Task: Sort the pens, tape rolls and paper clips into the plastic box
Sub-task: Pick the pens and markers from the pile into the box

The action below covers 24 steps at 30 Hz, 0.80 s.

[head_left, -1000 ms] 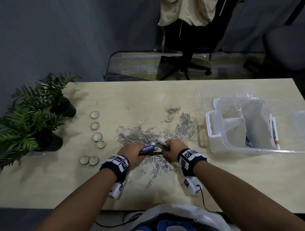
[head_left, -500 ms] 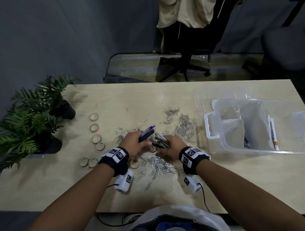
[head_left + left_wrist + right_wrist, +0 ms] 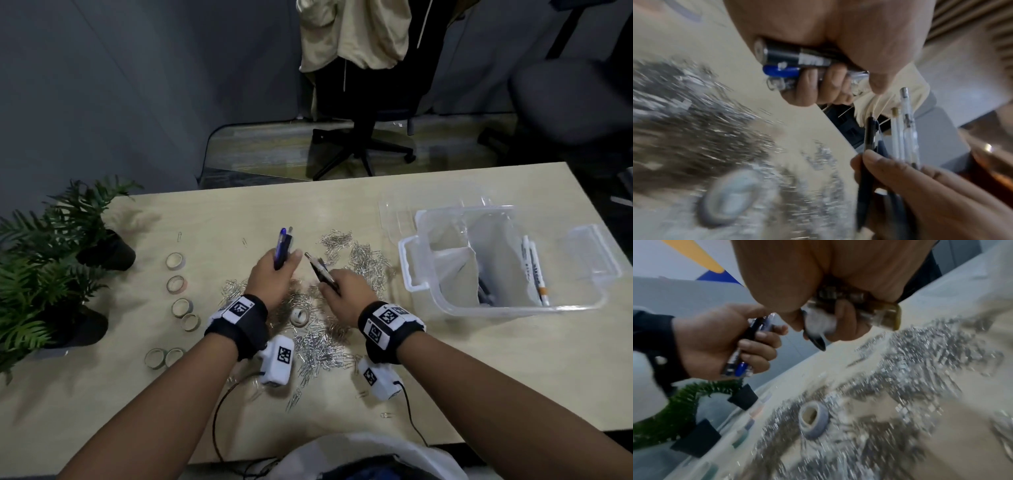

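Observation:
My left hand (image 3: 279,274) grips a bundle of blue and dark pens (image 3: 283,248) upright above the table; the same bundle (image 3: 793,65) shows in the left wrist view. My right hand (image 3: 337,289) grips a second bundle of dark and clear pens (image 3: 320,270), tips pointing up and left. Both hands hover over a wide scatter of silver paper clips (image 3: 363,260). One tape roll (image 3: 298,316) lies among the clips between my wrists, also seen as tape roll (image 3: 813,420). Several tape rolls (image 3: 176,284) lie in a column at the left. The clear plastic box (image 3: 411,267) stands at the right with pens (image 3: 532,270) inside.
Two potted ferns (image 3: 51,260) stand at the table's left edge. The box lid (image 3: 400,212) lies behind the box. An office chair (image 3: 363,102) with a beige garment stands beyond the far edge. A cable (image 3: 219,411) trails off the near edge.
Both hands have lifted off the clip pile and drawn apart, each with its own pens. The left bundle swung from flat to upright. A tape roll under the hands is uncovered.

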Motion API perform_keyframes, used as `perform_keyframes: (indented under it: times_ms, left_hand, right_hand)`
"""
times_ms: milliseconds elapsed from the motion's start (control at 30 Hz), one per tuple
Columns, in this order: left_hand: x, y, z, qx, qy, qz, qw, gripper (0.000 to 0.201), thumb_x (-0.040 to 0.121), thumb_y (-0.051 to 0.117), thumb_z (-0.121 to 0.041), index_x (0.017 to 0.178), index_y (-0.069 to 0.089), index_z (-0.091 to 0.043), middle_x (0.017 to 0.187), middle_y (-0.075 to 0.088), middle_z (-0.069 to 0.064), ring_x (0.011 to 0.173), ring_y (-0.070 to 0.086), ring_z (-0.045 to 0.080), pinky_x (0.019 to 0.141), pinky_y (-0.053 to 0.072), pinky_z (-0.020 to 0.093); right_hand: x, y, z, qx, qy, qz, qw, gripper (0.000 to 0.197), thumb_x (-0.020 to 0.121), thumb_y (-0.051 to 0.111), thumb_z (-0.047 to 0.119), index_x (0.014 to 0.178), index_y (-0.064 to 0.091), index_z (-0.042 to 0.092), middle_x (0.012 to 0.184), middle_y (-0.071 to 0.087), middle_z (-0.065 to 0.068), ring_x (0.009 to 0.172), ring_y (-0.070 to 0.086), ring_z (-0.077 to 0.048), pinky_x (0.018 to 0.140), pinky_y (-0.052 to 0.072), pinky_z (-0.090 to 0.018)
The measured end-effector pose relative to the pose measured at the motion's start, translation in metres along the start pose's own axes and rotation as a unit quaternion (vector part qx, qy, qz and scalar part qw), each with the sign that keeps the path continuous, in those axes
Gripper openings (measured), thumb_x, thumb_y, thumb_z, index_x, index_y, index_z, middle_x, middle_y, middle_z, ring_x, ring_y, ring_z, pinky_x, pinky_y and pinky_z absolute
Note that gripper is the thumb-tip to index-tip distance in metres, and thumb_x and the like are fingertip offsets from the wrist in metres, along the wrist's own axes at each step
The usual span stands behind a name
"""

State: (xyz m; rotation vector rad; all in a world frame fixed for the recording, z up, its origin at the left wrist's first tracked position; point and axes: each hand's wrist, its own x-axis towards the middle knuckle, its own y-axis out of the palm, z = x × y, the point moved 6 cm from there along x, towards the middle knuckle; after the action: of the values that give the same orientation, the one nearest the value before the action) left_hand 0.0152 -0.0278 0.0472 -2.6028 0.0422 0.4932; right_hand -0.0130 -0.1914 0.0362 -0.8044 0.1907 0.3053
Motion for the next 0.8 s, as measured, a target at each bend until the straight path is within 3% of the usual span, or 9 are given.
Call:
perform_keyframes:
  times_ms: [133,333,433,600,700,733,800]
  left_hand:
    - [0.008,0.022,-0.040,-0.145,-0.064,0.010,0.987,0.016,0.097,0.048,-0.036,0.099,0.047,-0.021,0.079,0.048,0.005,0.050,0.040,0.019,0.046,0.032,0.027]
    - [0.008,0.076,-0.116,-0.136,-0.047,0.096,0.985,0.027,0.096,0.042,-0.026,0.110,0.051,-0.004,0.077,0.046,0.007,0.045,0.042,0.015,0.042,0.035,0.025]
    - [-0.001,0.105,-0.147,-0.138,-0.034,0.124,0.982,0.019,0.100,0.042,-0.021,0.105,0.053,-0.007,0.078,0.047,0.007,0.047,0.047,0.016,0.044,0.039,0.025]
    - [-0.021,0.163,-0.185,-0.164,-0.044,0.191,0.967,0.013,0.097,0.042,-0.006,0.095,0.053,-0.011,0.084,0.053,0.011,0.059,0.056,0.021,0.056,0.048,0.032]
    - [-0.040,0.200,-0.207,-0.209,-0.063,0.240,0.946,0.018,0.096,0.041,0.004,0.101,0.049,-0.011,0.085,0.057,0.013,0.057,0.055,0.020,0.058,0.052,0.036]
    - [-0.044,0.210,-0.212,-0.212,-0.071,0.241,0.944,0.020,0.095,0.042,0.006,0.102,0.050,-0.011,0.082,0.058,0.013,0.057,0.054,0.020,0.057,0.053,0.036]
    - [-0.047,0.227,-0.216,-0.198,-0.084,0.233,0.948,0.020,0.094,0.043,0.009,0.096,0.053,-0.008,0.078,0.059,0.013,0.058,0.055,0.023,0.063,0.056,0.041]
  right_hand:
    - [0.001,-0.032,0.008,0.077,0.017,-0.076,0.994,0.026,0.103,0.044,0.028,0.090,0.056,0.009,0.078,0.062,-0.007,0.067,0.058,-0.023,0.061,0.044,-0.033]
    - [-0.003,-0.102,0.005,0.159,0.056,-0.187,0.968,0.025,0.103,0.043,0.030,0.106,0.054,0.007,0.088,0.068,-0.016,0.077,0.065,-0.033,0.069,0.054,-0.045]
    - [-0.017,-0.141,-0.015,0.189,0.081,-0.236,0.950,0.019,0.102,0.043,0.027,0.106,0.053,0.010,0.087,0.068,-0.013,0.076,0.067,-0.032,0.069,0.056,-0.048]
    - [-0.051,-0.190,-0.062,0.290,0.163,-0.252,0.909,0.007,0.102,0.042,0.018,0.103,0.049,0.021,0.091,0.067,-0.007,0.074,0.072,-0.032,0.059,0.061,-0.048]
    - [-0.068,-0.218,-0.091,0.197,0.199,-0.270,0.921,0.014,0.099,0.046,0.017,0.113,0.045,0.013,0.094,0.063,-0.009,0.074,0.064,-0.029,0.047,0.049,-0.029]
    - [-0.070,-0.222,-0.103,0.186,0.217,-0.263,0.921,0.017,0.097,0.047,0.019,0.113,0.045,0.011,0.095,0.063,-0.011,0.075,0.064,-0.030,0.046,0.047,-0.028]
    - [-0.070,-0.224,-0.121,0.207,0.233,-0.227,0.922,0.022,0.085,0.048,0.026,0.104,0.047,0.014,0.096,0.067,-0.015,0.073,0.070,-0.034,0.051,0.057,-0.041]
